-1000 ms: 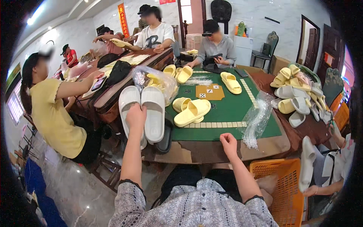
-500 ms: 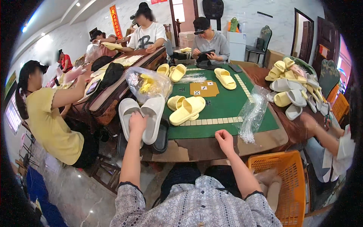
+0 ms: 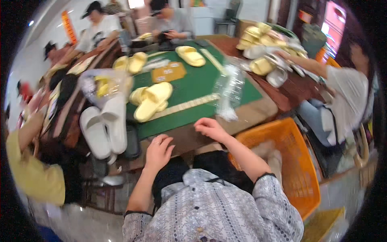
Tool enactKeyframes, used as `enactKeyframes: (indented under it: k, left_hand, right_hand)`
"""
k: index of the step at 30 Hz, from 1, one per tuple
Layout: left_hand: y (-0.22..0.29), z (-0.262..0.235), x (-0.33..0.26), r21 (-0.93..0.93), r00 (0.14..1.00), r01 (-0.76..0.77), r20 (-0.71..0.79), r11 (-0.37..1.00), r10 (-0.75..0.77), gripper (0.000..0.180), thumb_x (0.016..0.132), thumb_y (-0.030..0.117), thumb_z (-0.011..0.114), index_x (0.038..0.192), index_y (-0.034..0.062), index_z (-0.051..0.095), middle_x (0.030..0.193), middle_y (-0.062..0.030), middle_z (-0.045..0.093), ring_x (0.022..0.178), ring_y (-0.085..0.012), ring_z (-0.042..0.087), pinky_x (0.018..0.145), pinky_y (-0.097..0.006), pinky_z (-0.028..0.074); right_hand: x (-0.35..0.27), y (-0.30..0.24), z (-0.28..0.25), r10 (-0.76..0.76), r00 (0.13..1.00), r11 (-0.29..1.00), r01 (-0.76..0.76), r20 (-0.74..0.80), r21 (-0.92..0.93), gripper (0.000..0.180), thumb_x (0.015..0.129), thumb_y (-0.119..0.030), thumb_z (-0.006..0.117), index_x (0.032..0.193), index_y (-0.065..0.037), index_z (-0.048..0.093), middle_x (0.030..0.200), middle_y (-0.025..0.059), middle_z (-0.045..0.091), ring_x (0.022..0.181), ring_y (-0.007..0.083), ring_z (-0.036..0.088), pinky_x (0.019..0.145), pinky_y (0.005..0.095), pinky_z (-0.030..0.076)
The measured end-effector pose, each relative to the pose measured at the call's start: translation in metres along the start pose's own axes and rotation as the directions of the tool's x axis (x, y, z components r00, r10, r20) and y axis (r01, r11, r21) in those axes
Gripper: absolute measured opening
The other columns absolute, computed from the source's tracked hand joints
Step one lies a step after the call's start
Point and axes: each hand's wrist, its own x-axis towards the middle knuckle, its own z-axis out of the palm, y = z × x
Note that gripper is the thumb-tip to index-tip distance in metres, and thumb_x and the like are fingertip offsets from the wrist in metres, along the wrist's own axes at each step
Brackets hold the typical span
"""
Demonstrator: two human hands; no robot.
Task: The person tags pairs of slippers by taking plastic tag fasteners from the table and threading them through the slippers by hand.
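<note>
My left hand point(image 3: 159, 152) hovers at the table's front edge, its fingers loosely bent and apart, with nothing in it. To its left, a pair of light grey slippers point(image 3: 96, 131) lies toe-down on darker slippers point(image 3: 132, 141) at the table edge. My right hand point(image 3: 211, 129) is held over the front edge with fingers curled into a pinch; whether something small is in it cannot be made out. Just beyond it lies a clear plastic bag point(image 3: 229, 90) with thin white plastic strands. Pale yellow slippers point(image 3: 155, 101) rest on the green mat point(image 3: 193, 86).
An orange plastic basket point(image 3: 300, 165) stands by my right leg, with pale items inside. Yellow and grey slippers point(image 3: 266, 40) are heaped at the right, where a co-worker's arm point(image 3: 306, 64) reaches in. A clear bag with yellow contents point(image 3: 102, 86) sits at the left. Other people sit around.
My left hand has let go of the grey slippers and drawn back to the right, toward my body. My view has turned right, showing more of the basket and the right-hand co-worker, who now reaches into the heap.
</note>
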Motion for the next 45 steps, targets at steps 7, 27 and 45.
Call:
enactKeyframes:
  k: [7,27,45]
  left_hand:
    - [-0.002,0.043,-0.013,-0.022,0.995,0.034,-0.093,0.999,-0.036,0.012,0.079,0.008,0.068,0.091,0.0064,0.067,0.098,-0.0096,0.061,0.091,-0.0302,0.056,0.08,-0.039,0.047]
    - [0.001,0.058,-0.012,0.096,0.997,-0.027,-0.069,0.995,0.033,0.011,0.085,0.004,0.061,0.095,0.0049,0.065,0.098,-0.0102,0.061,0.091,-0.0287,0.057,0.083,-0.038,0.045]
    - [0.005,0.044,-0.012,0.203,0.993,0.03,-0.115,0.979,-0.006,0.01,0.081,0.0,0.062,0.088,0.0047,0.065,0.091,-0.0097,0.062,0.089,-0.0277,0.058,0.079,-0.037,0.046]
  right_hand:
    - [-0.117,-0.01,-0.101,0.049,0.999,0.993,-0.051,-0.017,-0.11,0.021,0.089,-0.017,0.066,0.106,-0.005,0.065,0.095,-0.0006,0.065,0.086,0.007,0.058,0.076,0.0235,0.048]
    - [-0.413,0.321,-0.098,0.564,0.148,0.089,-0.989,-0.813,-0.118,0.079,0.064,-0.04,0.078,0.13,-0.006,0.05,0.123,0.0246,0.052,0.114,0.0389,0.052,0.097,0.0443,0.044]
    - [-0.398,0.412,-0.167,0.588,0.041,0.226,-0.967,-0.808,0.115,0.085,0.062,-0.036,0.082,0.133,-0.005,0.046,0.127,0.0198,0.055,0.114,0.0366,0.055,0.094,0.0402,0.048]
